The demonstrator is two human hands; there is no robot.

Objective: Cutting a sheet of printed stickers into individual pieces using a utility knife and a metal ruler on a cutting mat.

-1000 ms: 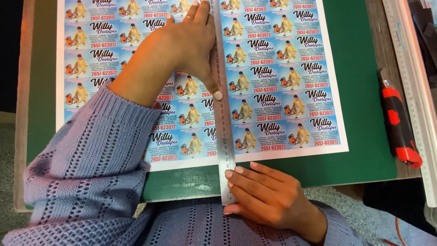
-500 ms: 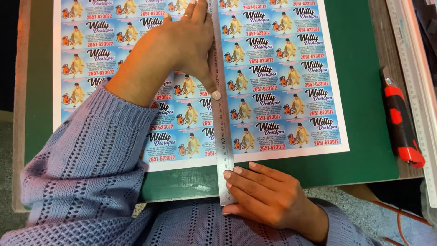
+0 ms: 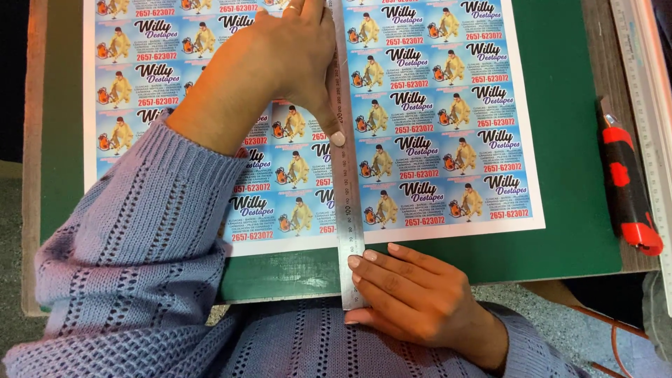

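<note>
Steel ruler (image 3: 348, 210) lies down the printed blue card sheet (image 3: 448, 126) on the green cutting mat (image 3: 574, 210), left hand (image 3: 287, 63) pressing it with fingers together, right hand (image 3: 413, 297) fingers flat, close together at its near end; likely best to align with card gutter, weight evenly.

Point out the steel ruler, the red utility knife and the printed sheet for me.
ruler (image 3: 348, 203): head view, bare middle of its strip between the hands.
utility knife (image 3: 626, 189): head view, middle of its red and black handle.
printed sheet (image 3: 448, 105): head view, printed area right of the ruler.
</note>
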